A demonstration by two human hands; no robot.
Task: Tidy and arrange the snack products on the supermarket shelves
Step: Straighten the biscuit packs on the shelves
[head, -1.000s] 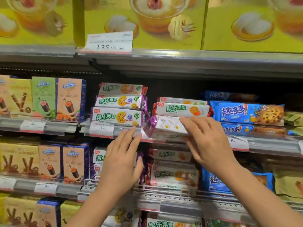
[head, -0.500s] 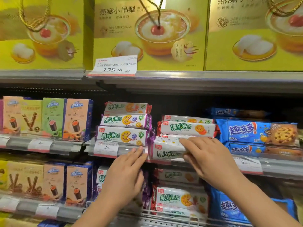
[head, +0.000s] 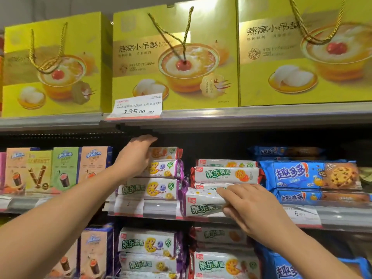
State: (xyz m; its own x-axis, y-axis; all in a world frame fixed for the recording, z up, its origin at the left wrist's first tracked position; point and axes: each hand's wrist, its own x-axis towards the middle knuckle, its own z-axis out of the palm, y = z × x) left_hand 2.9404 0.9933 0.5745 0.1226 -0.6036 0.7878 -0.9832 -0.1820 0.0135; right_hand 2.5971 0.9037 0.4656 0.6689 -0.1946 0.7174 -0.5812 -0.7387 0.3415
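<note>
Straightening of biscuit packs is in hand: left hand (head: 133,156) is curled over the left stack (head: 161,174); right hand (head: 253,210) pinches a protruding front pack (head: 203,206), to be pushed far.

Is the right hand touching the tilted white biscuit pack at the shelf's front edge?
Touching. The head view shows the right hand with fingers laid over the top of the tilted white biscuit pack and thumb under its right end, no gap.
</note>
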